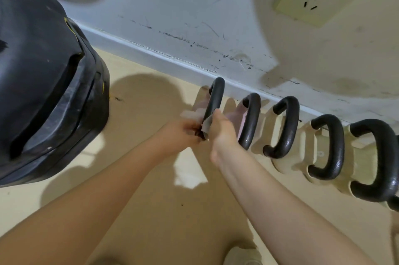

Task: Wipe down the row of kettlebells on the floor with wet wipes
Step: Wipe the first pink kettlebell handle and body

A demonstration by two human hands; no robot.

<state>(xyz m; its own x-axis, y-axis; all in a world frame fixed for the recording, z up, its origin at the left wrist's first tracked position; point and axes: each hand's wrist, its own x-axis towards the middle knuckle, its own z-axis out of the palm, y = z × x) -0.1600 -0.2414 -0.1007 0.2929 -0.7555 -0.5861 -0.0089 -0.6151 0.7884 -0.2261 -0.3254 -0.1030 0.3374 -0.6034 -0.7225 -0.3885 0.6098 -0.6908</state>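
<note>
Kettlebells sit in a row on the floor along the skirting board [164, 53], five dark handles in view, and we are working on the one at the left end of that row. Its handle [216, 96] stands up just in front of the skirting board, with the next handle [251, 120] close beside it to the right; the other three run on toward the right edge of the view, each a little further out from the wall.

Our right hand [222, 133] is closed around the lower near part of that first handle with a wet wipe [206, 124] pressed between palm and metal — a grey fold of it sticks out at the thumb side. Our left hand [183, 135] comes in from the left and pinches the loose edge of the same wipe, fingers curled in tight, touching the right hand. Exactly how much of the handle the wipe covers we cannot tell, as the hands hide it.

We judge the step to be the wiping of the first handle, so the task looks barely begun — four more handles wait to the right. Next we would need to slide the wrapped wipe up and over the arch toward the skirting board, keep it from bunching, then do the pale body below before moving to the neighbouring handle.

A large black bag-like object [47, 83] sits well to the left of the row.
</note>
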